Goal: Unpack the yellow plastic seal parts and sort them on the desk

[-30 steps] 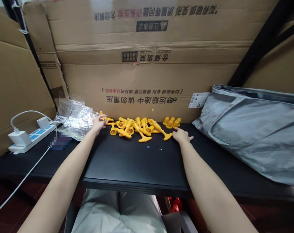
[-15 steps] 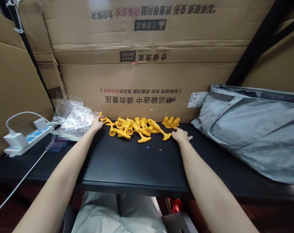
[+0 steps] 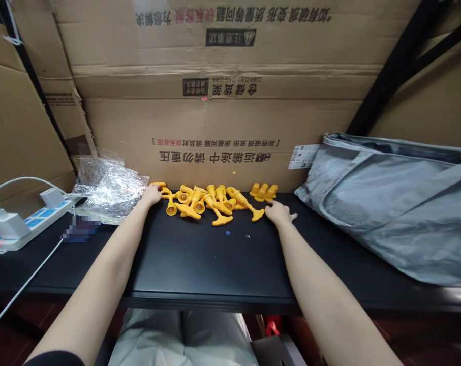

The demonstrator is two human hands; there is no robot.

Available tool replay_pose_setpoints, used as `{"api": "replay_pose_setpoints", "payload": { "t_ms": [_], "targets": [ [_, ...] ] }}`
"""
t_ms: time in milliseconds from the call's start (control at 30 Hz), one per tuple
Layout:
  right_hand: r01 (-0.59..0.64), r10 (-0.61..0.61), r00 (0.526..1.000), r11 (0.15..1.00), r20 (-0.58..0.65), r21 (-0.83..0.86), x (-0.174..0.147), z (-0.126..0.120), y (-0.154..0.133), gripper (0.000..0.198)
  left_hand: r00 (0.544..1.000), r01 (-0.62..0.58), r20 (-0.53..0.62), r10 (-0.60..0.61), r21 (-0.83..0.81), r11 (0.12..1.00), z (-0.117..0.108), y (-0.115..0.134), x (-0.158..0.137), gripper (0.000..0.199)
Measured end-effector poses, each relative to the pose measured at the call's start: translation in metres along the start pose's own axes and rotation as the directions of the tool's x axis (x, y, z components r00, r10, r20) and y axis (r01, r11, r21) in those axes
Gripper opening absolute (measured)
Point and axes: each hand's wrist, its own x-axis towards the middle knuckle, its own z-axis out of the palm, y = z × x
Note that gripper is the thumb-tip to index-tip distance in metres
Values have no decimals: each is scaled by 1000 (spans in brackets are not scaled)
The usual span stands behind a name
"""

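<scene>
At the left end of a pile of yellow T-handled plastic pieces (image 3: 190, 209), my left hand (image 3: 151, 195) has its fingers closed on one yellow T-handled piece (image 3: 158, 184). That piece's crossbar shows above the fingers; the rest is partly hidden. My right hand (image 3: 280, 213) rests on the black tabletop at the pile's right end, fingers apart and nothing in them. Close to its fingertips lies another T-handled piece (image 3: 257, 215). Just behind that hand stands a small group of yellow cups (image 3: 264, 192), set close together.
Crumpled clear plastic (image 3: 119, 190) lies at left, near a white power strip (image 3: 35, 221) with chargers and a cable. A grey fabric bag (image 3: 390, 208) fills the right side. Cardboard (image 3: 215, 117) walls the back. A small blue disc (image 3: 227, 233) sits on the black tabletop (image 3: 207, 269).
The piece in my left hand has turned from roughly upright to lying more level. My right hand stays beside the pile. The whole view has shifted slightly.
</scene>
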Motion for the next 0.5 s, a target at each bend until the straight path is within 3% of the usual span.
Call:
{"api": "replay_pose_setpoints", "payload": {
  "t_ms": [167,233,300,367,433,500],
  "targets": [
    [11,-10,998,1000,-59,15,5,4,2,42,998,61,-22,-59,93,994,1,5,-5,26],
    [16,-13,996,999,-85,38,6,6,3,41,999,38,-35,-32,184,982,-3,10,-8,26],
    [11,-5,995,998,-101,59,6,6,2,42,998,-55,-17,62,292,955,-9,15,-10,26],
    [5,4,993,998,-120,68,4,5,0,43,974,-225,95,205,348,910,-13,19,-10,25],
    [7,3,990,997,-141,72,1,2,-2,44,910,-397,263,321,324,859,-14,21,-11,30],
    [27,-14,986,997,-165,78,-4,-1,-5,44,856,-482,350,382,271,833,-13,22,-11,37]
  ]
}}
